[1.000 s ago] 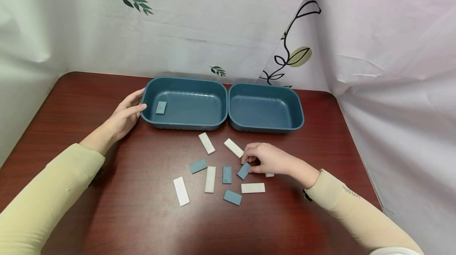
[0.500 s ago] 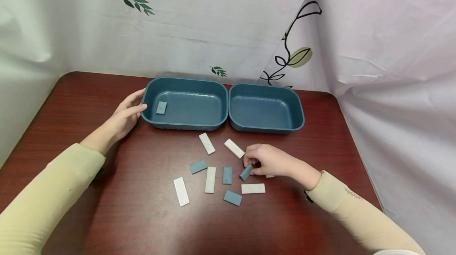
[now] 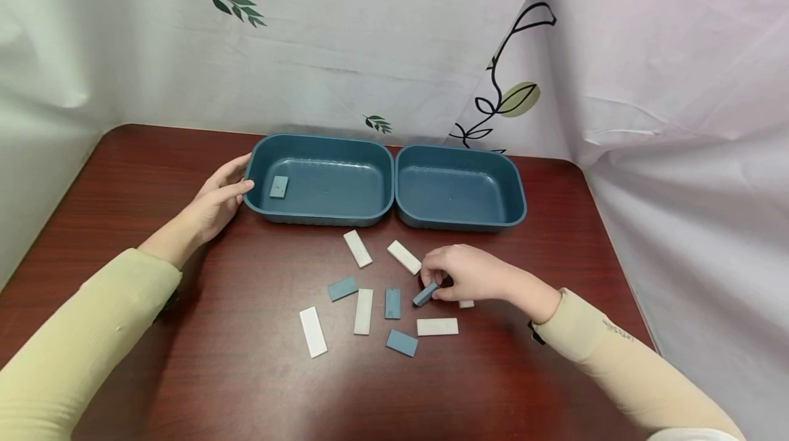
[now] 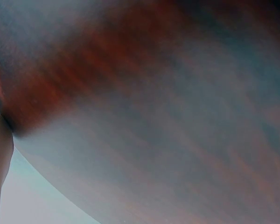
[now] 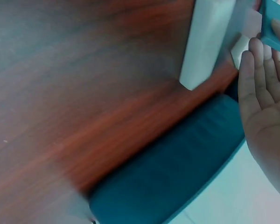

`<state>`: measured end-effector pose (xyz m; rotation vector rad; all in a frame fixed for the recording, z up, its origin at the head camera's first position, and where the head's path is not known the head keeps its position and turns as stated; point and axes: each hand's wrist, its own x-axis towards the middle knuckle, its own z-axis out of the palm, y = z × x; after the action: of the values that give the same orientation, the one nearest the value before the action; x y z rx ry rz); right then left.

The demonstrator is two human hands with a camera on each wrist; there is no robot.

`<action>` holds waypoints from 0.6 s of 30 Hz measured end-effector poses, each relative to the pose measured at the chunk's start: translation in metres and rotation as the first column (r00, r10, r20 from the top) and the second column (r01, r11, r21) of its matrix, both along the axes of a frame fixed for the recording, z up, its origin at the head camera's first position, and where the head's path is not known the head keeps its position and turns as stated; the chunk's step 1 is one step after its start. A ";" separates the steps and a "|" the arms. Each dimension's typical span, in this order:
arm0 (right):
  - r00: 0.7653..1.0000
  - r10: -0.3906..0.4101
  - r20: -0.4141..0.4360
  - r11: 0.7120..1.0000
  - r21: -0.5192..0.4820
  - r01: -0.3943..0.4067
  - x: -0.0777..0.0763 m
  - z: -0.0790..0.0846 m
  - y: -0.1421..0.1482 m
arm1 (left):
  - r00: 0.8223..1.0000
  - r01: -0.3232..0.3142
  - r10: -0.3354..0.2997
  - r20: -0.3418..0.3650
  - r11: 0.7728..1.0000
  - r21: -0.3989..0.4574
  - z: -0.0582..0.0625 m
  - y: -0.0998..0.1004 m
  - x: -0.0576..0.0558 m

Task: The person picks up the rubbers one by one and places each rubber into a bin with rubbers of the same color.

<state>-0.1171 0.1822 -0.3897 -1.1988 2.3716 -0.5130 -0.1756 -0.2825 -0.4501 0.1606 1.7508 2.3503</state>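
Between thumb and fingers, my right hand pinches a small blue rectangular block, tilted on its edge just above or at the tabletop. The right wrist view shows the same blue block at the fingertips. My left hand rests against the left end of the larger blue bin, its thumb at the rim and its fingers fairly straight along the outside. One light blue block lies inside that bin. Around my right hand lie other blue blocks and several white blocks; one white block is partly hidden beneath it.
A second blue bin stands against the larger one's right side, with nothing visible inside. The dark red wooden table ends at a white curtain behind the bins. The left wrist view is mostly blurred table.
The blue block that lay flat under my right fingertips has been tipped onto its edge and is now pinched. My left hand and the bins stay in place.
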 end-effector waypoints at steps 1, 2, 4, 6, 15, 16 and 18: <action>1.000 0.002 -0.002 1.000 -0.004 -0.002 -0.001 0.001 -0.001 | 1.000 0.000 0.000 0.001 1.000 0.000 0.000 0.000 0.000; 1.000 0.001 -0.007 1.000 -0.009 -0.001 -0.001 0.002 -0.002 | 1.000 0.000 0.000 0.002 1.000 0.000 0.000 0.000 0.000; 1.000 0.007 -0.019 1.000 -0.021 -0.007 -0.003 0.005 -0.004 | 1.000 0.000 0.000 0.003 1.000 0.000 0.000 0.000 0.000; 0.999 0.009 -0.035 1.000 -0.029 -0.010 -0.005 0.007 -0.006 | 1.000 0.001 -0.001 0.005 1.000 0.000 0.000 -0.001 0.000; 0.995 -0.014 -0.101 0.996 -0.084 0.005 -0.014 0.013 -0.019 | 1.000 0.002 -0.002 0.013 1.000 -0.023 0.000 -0.002 -0.001; 0.995 -0.019 -0.103 0.996 -0.093 0.009 -0.015 0.014 -0.021 | 1.000 0.003 -0.002 0.014 1.000 -0.022 0.000 -0.002 -0.001; 0.994 -0.027 -0.104 0.993 -0.113 0.015 -0.018 0.015 -0.025 | 1.000 0.004 -0.004 0.015 1.000 -0.021 0.000 -0.002 -0.001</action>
<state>-0.1351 0.1567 -0.3751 -1.2797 2.4755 -0.6110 -0.1761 -0.2847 -0.4502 0.1420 1.7656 2.3238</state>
